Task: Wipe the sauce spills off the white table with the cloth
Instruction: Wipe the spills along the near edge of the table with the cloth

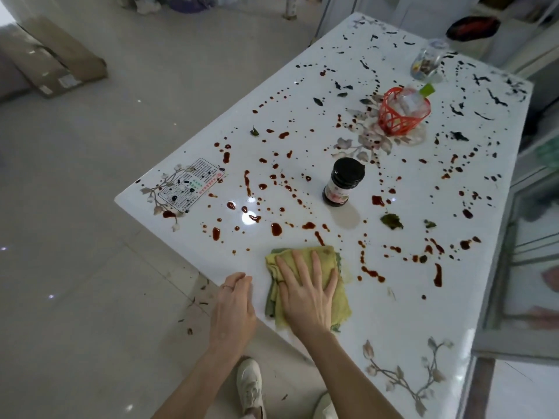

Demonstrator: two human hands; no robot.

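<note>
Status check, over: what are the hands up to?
Right hand flat on cloth. Left hand at table edge. Sauce spills everywhere. Dark jar ahead.

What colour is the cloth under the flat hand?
The cloth is yellow-green with darker green edges, seen in the head view.

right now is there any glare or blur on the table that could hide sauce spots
Head view: a bright ceiling-light glare spot sits on the glossy table beyond the cloth, washing out nearby sauce drops; the far corner around the glass jar is soft and blurred; wide-angle distortion bends the table edges.
</note>
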